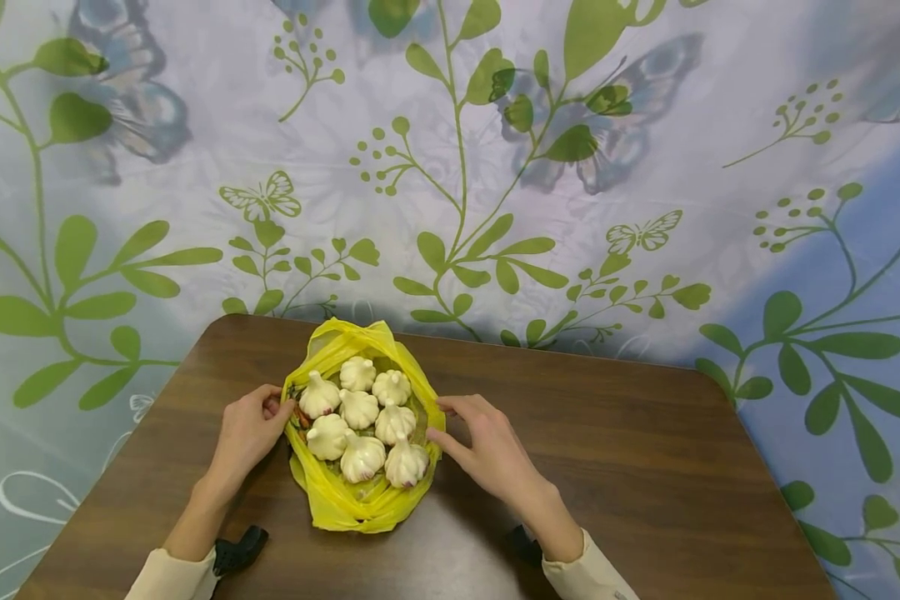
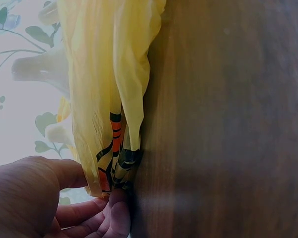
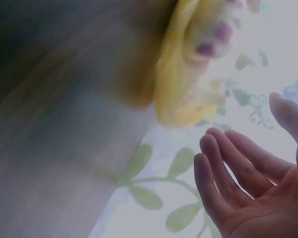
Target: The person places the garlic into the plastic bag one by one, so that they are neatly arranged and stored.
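Observation:
A yellow plastic bag (image 1: 360, 521), its mouth spread wide and its rim rolled down, sits on the table with several white garlic bulbs (image 1: 359, 408) inside. At the bag's left side, my left hand (image 1: 249, 433) pinches the rim between thumb and fingers. The left wrist view shows that grip on the yellow plastic (image 2: 97, 99), close to an orange and black print. My right hand (image 1: 495, 446) is by the bag's right rim. In the right wrist view the right hand (image 3: 258, 188) has its thumb and fingers spread apart, with nothing between them.
The brown wooden table (image 1: 607, 450) extends to the right of the bag. Behind it hangs a cloth backdrop (image 1: 330, 167) printed with green leaves and butterflies. Dark devices, such as the one by the left wrist (image 1: 240, 550), are worn at both wrists.

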Tool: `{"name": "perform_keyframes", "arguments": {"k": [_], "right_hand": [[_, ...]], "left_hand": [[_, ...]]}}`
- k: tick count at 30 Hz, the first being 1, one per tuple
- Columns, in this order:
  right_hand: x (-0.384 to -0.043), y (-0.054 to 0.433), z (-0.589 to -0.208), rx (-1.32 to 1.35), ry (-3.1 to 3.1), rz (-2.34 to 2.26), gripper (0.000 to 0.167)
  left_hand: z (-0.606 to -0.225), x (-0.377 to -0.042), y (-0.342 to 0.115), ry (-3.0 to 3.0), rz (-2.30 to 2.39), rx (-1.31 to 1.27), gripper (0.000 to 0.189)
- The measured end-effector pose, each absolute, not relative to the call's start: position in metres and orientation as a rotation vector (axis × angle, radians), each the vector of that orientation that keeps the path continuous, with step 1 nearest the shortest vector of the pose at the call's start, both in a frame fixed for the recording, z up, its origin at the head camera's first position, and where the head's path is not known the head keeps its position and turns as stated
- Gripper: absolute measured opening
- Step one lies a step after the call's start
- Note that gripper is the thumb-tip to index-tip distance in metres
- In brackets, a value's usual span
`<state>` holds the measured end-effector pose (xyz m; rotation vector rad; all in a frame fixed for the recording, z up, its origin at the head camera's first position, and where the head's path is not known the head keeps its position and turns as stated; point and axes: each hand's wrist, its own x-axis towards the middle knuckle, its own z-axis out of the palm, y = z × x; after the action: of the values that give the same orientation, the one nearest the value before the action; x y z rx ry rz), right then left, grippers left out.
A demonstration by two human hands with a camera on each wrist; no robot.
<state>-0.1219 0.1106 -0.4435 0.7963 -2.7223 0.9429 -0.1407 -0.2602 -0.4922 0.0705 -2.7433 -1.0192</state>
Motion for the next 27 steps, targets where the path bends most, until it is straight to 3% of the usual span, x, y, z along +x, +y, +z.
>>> {"name": "perform_keyframes", "arguments": {"k": [15,23,27], "right_hand": [[-0.129,0.176,-0.455,0.542,-2.735,0.924,0.059],[-0.125,0.195,-0.459,0.511,-2.742,0.838,0.07],[-0.121,0.208,-0.46,0.479,-2.742,0.808,0.074]], "left_hand": [[-0.492,-0.145,-0.265,-2.749,-1.007,0.062,0.027],[-0.488,-0.144,-0.261,-2.772,-1.097,0.111,0.05],[-0.484,-0.139,-0.264,-2.772,-1.04,0.075,0.052]]}}
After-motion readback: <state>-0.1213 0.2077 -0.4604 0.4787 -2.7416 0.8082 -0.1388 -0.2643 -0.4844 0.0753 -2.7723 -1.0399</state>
